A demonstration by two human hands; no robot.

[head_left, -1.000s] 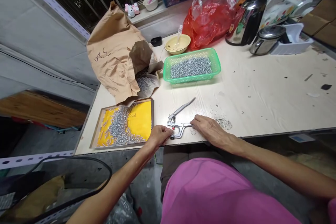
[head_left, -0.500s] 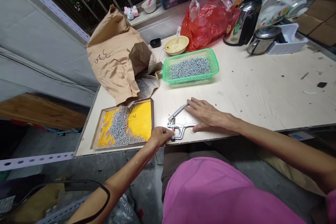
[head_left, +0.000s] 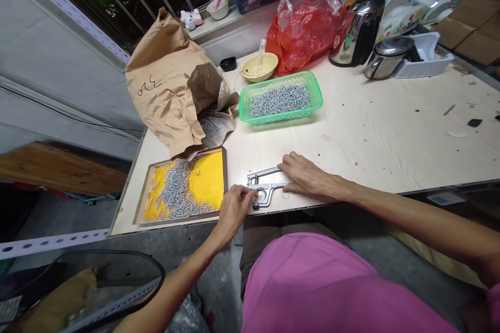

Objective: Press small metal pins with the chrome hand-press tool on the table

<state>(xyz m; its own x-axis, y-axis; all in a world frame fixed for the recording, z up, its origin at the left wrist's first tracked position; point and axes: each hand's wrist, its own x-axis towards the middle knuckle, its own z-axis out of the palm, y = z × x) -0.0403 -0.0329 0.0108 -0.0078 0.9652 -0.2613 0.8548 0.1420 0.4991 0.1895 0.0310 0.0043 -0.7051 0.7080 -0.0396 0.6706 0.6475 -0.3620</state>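
Note:
A silver hand press (head_left: 266,186) lies on the table near its front edge, its two handles pointing right. My right hand (head_left: 307,174) is wrapped round the handle ends, with fingers on the upper one and thumb by the lower one. At the jaw end my left hand (head_left: 235,206) pinches something too small to make out. To the left, a shallow tray (head_left: 225,171) with a yellow lining holds a heap of small metal pins (head_left: 177,187). Behind the press stands a green basket (head_left: 281,118) filled with similar metal pieces.
An open brown paper bag (head_left: 167,88) with metal pieces spilling from its mouth stands at the back left. Along the back are a yellow bowl (head_left: 260,74), a red plastic bag (head_left: 302,31), a kettle (head_left: 357,31) and a steel pot (head_left: 386,60).
The upper handle of the press has come down towards the lower one, with my right hand closing on them. My left hand has shifted slightly up at the jaw.

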